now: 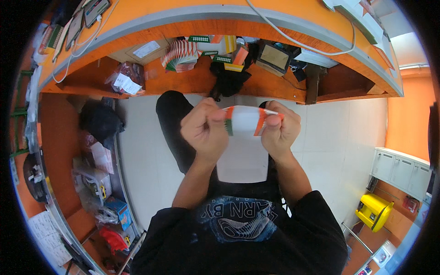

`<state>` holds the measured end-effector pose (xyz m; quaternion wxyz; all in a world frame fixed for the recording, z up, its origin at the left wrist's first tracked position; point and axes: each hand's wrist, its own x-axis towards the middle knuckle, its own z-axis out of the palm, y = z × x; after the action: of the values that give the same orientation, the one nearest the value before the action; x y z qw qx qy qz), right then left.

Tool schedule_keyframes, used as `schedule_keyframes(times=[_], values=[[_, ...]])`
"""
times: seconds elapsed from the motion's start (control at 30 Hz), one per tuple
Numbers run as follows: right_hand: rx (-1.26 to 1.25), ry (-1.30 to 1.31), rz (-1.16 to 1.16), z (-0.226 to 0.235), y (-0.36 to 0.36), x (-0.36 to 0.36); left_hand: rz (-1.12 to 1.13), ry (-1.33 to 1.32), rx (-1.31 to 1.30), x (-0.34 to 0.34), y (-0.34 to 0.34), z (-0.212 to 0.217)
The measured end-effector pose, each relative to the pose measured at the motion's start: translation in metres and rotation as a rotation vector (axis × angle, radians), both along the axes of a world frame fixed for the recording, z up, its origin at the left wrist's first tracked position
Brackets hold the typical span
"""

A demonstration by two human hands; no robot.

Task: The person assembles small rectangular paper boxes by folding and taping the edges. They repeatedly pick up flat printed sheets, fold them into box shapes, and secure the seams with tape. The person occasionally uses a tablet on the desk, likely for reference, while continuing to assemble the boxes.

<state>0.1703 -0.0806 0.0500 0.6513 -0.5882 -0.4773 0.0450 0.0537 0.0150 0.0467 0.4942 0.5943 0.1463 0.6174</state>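
An orange surface [142, 8] with a grey edge spans the far side, and beneath it an orange wooden shelf [268, 87] carries packaging. A pale panel [242, 162] with rounded corners lies over the lap, below the hands. On the shelf, a cardboard box [146, 51] sits just left of a fanned row of orange-and-white cards [181, 56]. Both hands are raised near each other above the panel: the left hand [206, 130] pinches one end of a small white carton piece [245, 120] with orange and green bands, and the right hand [283, 130] grips its other end, holding it stretched between them.
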Motion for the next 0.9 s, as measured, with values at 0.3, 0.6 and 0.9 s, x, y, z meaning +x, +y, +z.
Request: schedule_keyframes(times=[0.3,0.6,0.9], values=[[-0.237,0.014,-0.251,0.011,-0.007,0.028,0.096,0.245,-0.454,0.036,0.005,-0.052],[-0.097,-0.469,-0.624,0.133,-0.046,0.134,0.427,0.269,-0.027,0.17,0.184,-0.196],[-0.646,-1.011,-0.459,0.159,-0.011,0.242,-0.292,0.713,-0.564,0.074,0.096,-0.219]])
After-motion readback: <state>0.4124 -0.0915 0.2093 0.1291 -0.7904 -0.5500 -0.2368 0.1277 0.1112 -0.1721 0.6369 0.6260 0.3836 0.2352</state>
